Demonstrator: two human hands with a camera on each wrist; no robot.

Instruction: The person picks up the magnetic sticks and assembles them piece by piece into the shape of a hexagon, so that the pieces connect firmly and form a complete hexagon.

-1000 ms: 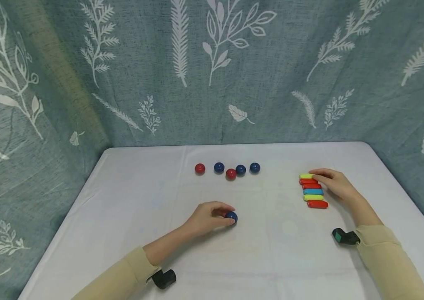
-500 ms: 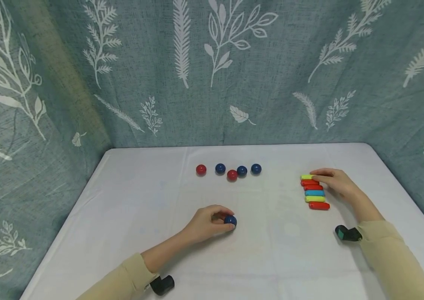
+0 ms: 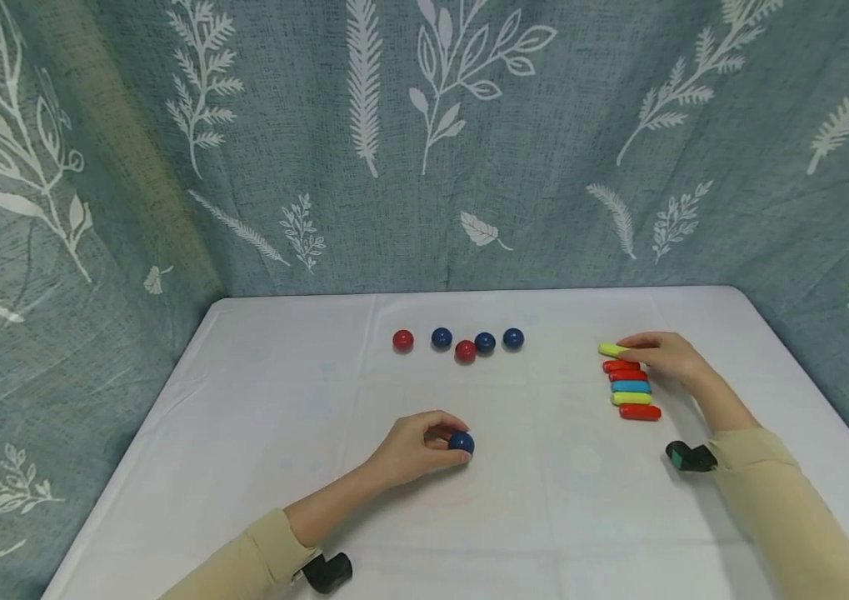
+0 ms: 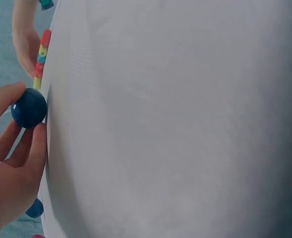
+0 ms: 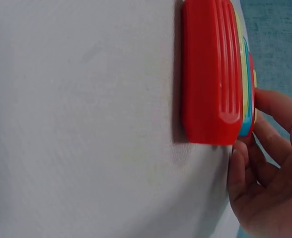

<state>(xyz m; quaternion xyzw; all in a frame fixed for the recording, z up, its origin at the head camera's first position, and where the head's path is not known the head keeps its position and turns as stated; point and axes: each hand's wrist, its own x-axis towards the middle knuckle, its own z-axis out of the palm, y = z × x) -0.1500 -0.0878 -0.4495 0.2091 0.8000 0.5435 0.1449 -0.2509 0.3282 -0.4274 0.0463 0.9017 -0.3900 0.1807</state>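
Observation:
Near the middle of the table, my left hand (image 3: 411, 448) pinches a glossy dark blue ball (image 3: 461, 442) between thumb and fingertips. The left wrist view shows that ball (image 4: 29, 108) close up, with the thumb on one side and fingers on the other. At the right, my right hand (image 3: 667, 357) holds one end of a yellow-green stick-shaped block (image 3: 610, 349). This block lies slightly slanted, a small gap beyond a row of similar blocks. Nearest me in that row is a red block (image 5: 210, 74) with grooves, which partly hides the others in the right wrist view.
The row also has a yellow-green block (image 3: 630, 399), a blue block (image 3: 630, 387) and more red ones. At the back lie a red ball (image 3: 403, 340), another red ball (image 3: 465, 352) and several blue balls (image 3: 513, 338). A patterned curtain (image 3: 394, 225) borders the white table (image 3: 282, 375).
The right hand has shifted the far yellow-green block slightly away from the row and to the left, and it now slants. The left hand stays nearly still with the blue ball.

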